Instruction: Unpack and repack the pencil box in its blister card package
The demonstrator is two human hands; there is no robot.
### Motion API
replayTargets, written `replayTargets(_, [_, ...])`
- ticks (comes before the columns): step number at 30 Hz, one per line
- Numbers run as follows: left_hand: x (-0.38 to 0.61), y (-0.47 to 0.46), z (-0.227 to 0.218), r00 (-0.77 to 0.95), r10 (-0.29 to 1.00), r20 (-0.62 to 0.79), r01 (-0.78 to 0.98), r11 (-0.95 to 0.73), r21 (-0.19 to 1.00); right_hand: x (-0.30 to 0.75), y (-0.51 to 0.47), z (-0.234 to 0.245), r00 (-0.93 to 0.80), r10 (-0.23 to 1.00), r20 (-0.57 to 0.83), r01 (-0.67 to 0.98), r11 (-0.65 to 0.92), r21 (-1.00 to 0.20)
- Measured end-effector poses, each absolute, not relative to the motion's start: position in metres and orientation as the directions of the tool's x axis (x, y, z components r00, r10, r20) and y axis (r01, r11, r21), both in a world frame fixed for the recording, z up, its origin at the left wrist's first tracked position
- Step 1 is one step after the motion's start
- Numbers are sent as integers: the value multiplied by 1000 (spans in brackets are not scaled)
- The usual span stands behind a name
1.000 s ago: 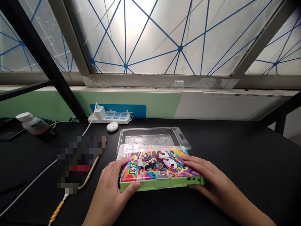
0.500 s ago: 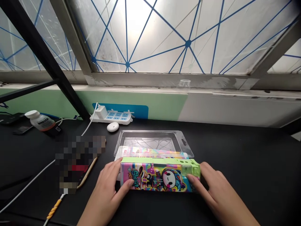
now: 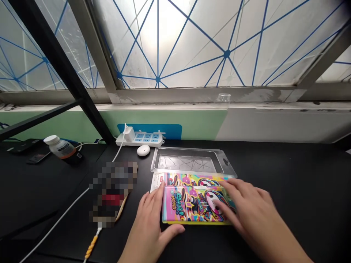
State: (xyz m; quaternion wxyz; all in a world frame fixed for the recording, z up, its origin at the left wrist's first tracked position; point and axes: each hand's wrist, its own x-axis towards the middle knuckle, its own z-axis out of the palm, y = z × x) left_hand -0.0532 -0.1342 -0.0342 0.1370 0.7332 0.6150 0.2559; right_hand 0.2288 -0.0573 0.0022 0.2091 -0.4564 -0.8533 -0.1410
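A flat pencil case (image 3: pixel 192 204) with a bright pink, yellow and cartoon print lies on the black table (image 3: pixel 301 190). My left hand (image 3: pixel 150 226) cups its left end, with the thumb along the near edge. My right hand (image 3: pixel 246 208) lies over its right end, slightly blurred, and covers part of the print. Behind the case lies a printed card insert (image 3: pixel 189 179), partly hidden by it. Beyond that sits an open clear plastic blister tray (image 3: pixel 189 159).
Left of my hands are a pixelated object (image 3: pixel 113 190) and a white cable (image 3: pixel 57 215). Farther back stand a pill bottle (image 3: pixel 61 147), a white earbud case (image 3: pixel 143 150) and a power strip (image 3: pixel 139 139). A black metal frame bar (image 3: pixel 60 73) crosses the window.
The pencil case has turned over, so its green edge no longer shows and its pink-edged face is up. More of the printed card shows behind it. My right hand has moved from the case's end onto its top.
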Motion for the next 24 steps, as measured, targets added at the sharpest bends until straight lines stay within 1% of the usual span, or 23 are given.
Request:
replayTargets(3, [-53,-132,-39,116,963,243,823,-230,519,197,-53,1,-573,700,426,768,641,-21])
replayTargets(7, [-48,-131,-45,63,956,288,805,-219,551,180,-44,-3,-560,740,372,748,645,-157])
replayTargets(9, [-45,-132,-47,47,957,288,804,-207,558,181,-43,-6,-548,751,368,744,639,-197])
replayTargets(14, [-47,-133,-44,34,970,240,810,-168,562,182,-47,-12,-514,754,408,751,626,-209])
replayTargets(19, [-54,-132,-38,111,979,168,811,-187,554,179,-50,-13,-491,728,478,755,630,-184])
replayTargets(24, [-52,-135,-31,62,992,113,804,-117,584,179,-52,-11,-483,716,503,751,635,-182])
